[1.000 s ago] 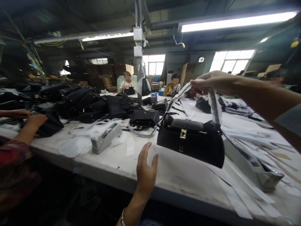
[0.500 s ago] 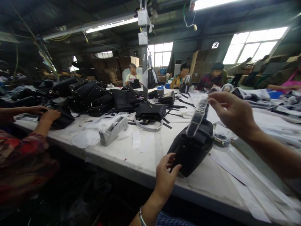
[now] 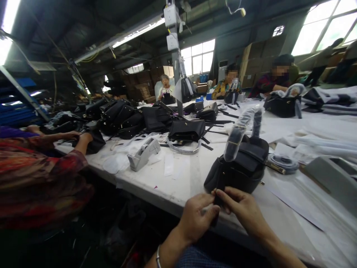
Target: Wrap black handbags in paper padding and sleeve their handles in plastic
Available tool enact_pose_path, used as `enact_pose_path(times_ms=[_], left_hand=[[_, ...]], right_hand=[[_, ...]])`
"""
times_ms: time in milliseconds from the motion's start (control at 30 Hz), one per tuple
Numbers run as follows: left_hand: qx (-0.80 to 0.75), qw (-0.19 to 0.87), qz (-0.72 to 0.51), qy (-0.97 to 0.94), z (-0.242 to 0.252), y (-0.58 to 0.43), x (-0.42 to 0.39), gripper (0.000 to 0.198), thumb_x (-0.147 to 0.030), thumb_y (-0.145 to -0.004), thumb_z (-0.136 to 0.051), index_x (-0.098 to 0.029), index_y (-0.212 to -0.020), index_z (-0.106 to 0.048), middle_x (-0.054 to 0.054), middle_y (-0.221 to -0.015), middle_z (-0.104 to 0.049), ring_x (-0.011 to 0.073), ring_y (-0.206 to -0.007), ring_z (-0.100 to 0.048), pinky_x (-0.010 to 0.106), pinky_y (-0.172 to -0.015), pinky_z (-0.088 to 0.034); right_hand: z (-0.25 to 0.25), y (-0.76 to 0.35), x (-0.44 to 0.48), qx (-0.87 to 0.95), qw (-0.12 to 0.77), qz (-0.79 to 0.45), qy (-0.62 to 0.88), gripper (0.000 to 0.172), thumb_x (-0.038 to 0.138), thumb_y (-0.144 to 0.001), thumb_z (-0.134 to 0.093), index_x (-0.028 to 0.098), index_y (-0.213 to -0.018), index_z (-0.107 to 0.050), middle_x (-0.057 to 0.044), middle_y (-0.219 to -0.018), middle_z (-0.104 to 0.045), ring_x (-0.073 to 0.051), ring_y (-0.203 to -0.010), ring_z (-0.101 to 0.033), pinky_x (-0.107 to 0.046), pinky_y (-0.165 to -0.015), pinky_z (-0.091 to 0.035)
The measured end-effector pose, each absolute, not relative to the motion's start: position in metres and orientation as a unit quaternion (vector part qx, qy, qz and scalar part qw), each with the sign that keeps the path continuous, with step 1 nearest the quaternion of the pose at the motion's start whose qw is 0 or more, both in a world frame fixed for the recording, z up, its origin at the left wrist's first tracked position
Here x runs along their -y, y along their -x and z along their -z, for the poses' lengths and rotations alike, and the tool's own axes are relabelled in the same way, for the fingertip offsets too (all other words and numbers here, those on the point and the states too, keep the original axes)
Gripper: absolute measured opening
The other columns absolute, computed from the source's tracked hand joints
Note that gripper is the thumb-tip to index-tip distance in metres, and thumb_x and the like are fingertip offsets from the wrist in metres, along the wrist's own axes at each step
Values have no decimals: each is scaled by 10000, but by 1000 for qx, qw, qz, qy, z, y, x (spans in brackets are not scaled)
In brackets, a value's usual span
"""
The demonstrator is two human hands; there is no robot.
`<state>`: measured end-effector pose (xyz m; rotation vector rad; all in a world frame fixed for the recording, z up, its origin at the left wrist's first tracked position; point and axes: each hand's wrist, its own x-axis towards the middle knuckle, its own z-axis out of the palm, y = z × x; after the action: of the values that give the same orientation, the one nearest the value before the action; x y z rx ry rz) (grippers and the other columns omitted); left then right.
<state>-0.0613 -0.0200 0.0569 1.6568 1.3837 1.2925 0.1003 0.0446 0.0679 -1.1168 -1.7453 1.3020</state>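
Note:
A black handbag sits tilted on the white table in front of me, its upright handle wrapped in clear plastic. My left hand is closed at the bag's near lower edge, thumb and fingers pinched together. Close beside it, my right hand pinches at the same spot, fingertips almost meeting the left ones. A dark piece of the bag shows between the fingers; whether it is a corner or a strap is hidden. Right of the bag lies a coiled, plastic-wrapped strap with a gold clasp.
A grey tape dispenser stands left on the table, another grey one at right. Another black bag lies behind, beside a pile of black bags. At left, a co-worker's hands handle a bag. Other people sit across.
My right hand has left the wrapped handle and come down beside my left hand at the bag's near edge. My left fingers have closed. The view has shifted, showing more at right.

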Motion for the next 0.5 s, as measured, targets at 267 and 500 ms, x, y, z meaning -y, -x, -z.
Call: enact_pose_path(times_ms=[267,500], left_hand=[[-798,105,-396,-442,-50,214,-76,378,-338,-890,-637,-155,-1218,-591,117,-1159,-658,240,-1038,-631,397,-941,-479],[-856,112,-318,-392,-30,262,-110,370,-366,-929,-616,-168,-1239,-574,95,-1224,-612,237,-1050,-625,462,-894,-537]], right_hand=[[-45,-110,-51,627,330,-579,403,519,648,-794,-647,153,-895,-765,19,-509,-504,-109,-453,-407,-243,-462,-301],[-32,-107,-54,625,356,-584,376,462,599,-831,-635,156,-857,-763,9,-515,-524,-111,-467,-433,-248,-482,-329]])
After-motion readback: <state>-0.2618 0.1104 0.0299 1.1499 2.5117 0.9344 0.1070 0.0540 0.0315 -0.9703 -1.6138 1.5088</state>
